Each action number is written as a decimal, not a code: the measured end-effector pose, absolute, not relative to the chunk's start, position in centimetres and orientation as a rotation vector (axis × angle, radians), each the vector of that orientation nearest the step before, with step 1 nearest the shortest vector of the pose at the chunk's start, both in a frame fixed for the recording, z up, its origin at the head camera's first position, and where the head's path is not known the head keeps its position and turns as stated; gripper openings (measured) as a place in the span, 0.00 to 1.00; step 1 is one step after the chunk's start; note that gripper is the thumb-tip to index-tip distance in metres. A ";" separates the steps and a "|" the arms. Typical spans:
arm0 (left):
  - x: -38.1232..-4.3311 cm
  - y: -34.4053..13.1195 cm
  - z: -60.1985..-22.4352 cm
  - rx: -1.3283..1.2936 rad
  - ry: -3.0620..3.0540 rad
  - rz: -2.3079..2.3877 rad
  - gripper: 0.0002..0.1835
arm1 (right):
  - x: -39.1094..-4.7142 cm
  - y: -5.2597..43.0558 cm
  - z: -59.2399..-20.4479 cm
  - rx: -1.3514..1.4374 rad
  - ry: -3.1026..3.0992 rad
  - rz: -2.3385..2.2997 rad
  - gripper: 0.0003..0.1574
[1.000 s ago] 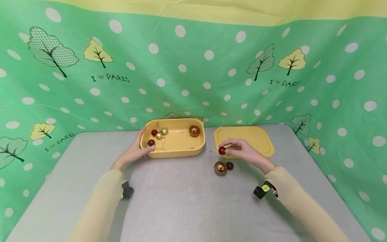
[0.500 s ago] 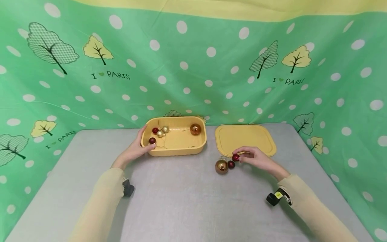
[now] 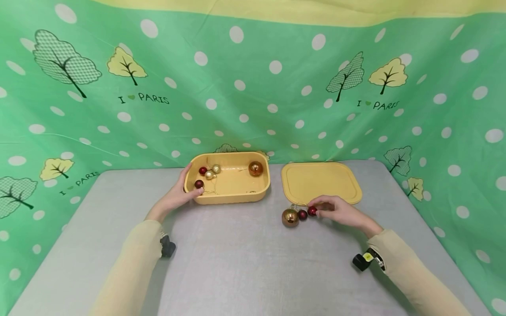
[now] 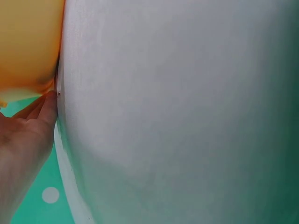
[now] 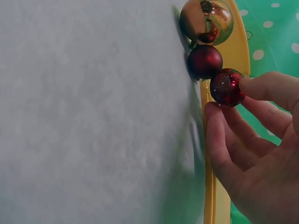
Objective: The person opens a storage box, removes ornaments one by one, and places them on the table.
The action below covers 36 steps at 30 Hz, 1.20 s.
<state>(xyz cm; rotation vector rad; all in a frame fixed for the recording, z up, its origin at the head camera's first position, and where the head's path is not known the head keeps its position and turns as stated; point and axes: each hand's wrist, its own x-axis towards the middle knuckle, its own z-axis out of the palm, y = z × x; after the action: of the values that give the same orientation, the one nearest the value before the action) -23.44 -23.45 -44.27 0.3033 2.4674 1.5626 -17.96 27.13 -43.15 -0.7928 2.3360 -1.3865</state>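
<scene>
My left hand (image 3: 177, 193) grips the left end of a yellow plastic box (image 3: 233, 198), thumb over the front rim and fingers along the outer wall. Inside lie two red baubles, two small gold baubles (image 3: 209, 174) and a large copper bauble (image 3: 255, 168). My right hand (image 3: 336, 210) holds a small shiny red bauble (image 5: 227, 87) between thumb and fingers, low at the table. Right beside it sits a matte dark red bauble (image 5: 204, 61), then a large gold bauble (image 3: 290, 217), forming a row.
A yellow lid (image 3: 322, 182) lies flat behind the row of baubles, to the right of the box. The grey table (image 3: 237, 263) ends at a green dotted curtain (image 3: 253, 87) at the back and sides.
My right hand has carried the shiny red bauble rightward and down, from left of the dark red bauble to its right side. My left hand stays on the box.
</scene>
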 end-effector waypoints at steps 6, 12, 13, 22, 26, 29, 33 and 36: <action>-23.5 -23.4 -44.3 0.299 2.471 1.558 0.55 | -17.6 27.1 -43.1 -0.805 2.369 -1.324 0.18; -23.5 -23.5 -44.3 0.301 2.452 1.578 0.55 | -17.6 27.0 -43.1 -0.787 2.389 -1.286 0.18; -23.5 -23.5 -44.3 0.302 2.448 1.585 0.54 | -17.7 27.0 -43.2 -0.781 2.393 -1.280 0.18; -23.4 -23.5 -44.3 0.302 2.433 1.604 0.55 | -17.7 26.9 -43.3 -0.767 2.390 -1.283 0.18; -23.4 -23.6 -44.3 0.305 2.424 1.618 0.55 | -17.7 26.7 -43.3 -0.780 2.399 -1.290 0.17; -23.4 -23.7 -44.4 0.305 2.422 1.623 0.55 | -17.7 26.6 -43.2 -0.778 2.419 -1.287 0.16; -23.4 -23.7 -44.4 0.309 2.422 1.622 0.55 | -17.6 26.5 -43.1 -0.771 2.437 -1.288 0.16; -23.4 -23.7 -44.5 0.311 2.420 1.625 0.55 | -17.6 26.5 -43.2 -0.758 2.443 -1.291 0.15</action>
<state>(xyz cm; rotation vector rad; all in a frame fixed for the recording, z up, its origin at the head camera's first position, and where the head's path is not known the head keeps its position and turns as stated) -23.41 -23.67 -44.45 0.3112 2.4203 1.6252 -17.56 26.46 -43.18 -0.7582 2.4428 -1.2906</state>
